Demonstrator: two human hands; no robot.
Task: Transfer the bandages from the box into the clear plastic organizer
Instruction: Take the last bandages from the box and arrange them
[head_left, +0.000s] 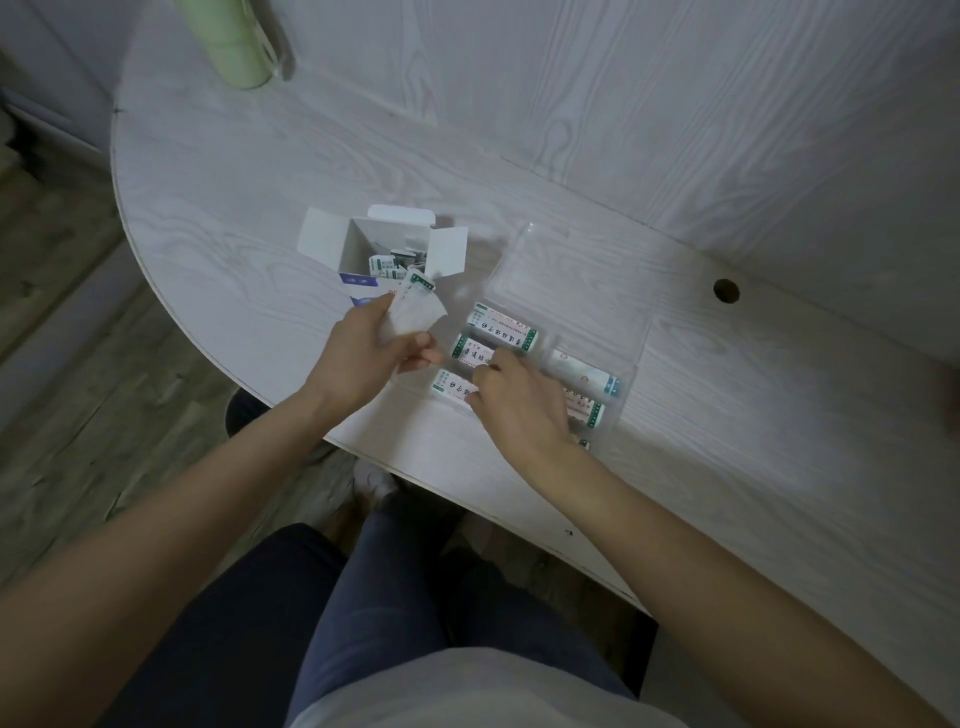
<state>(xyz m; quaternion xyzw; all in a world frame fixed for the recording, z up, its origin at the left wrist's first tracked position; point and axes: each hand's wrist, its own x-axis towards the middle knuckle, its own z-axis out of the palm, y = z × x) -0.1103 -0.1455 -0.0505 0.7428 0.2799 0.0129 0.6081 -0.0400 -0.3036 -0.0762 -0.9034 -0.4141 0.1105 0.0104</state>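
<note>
Two hands were busy: my left hand (363, 353) pinched a small sheaf of wrapped bandages (415, 309) just in front of the box (387, 249), while my right hand (511, 402) pressed curled fingertips on a strip in the clear plastic organizer (631, 358). Several strips already lay in its compartments; more remained in the box, so I judged the job roughly midway.

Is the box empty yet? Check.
No: several bandages still lie inside the open box.
</note>
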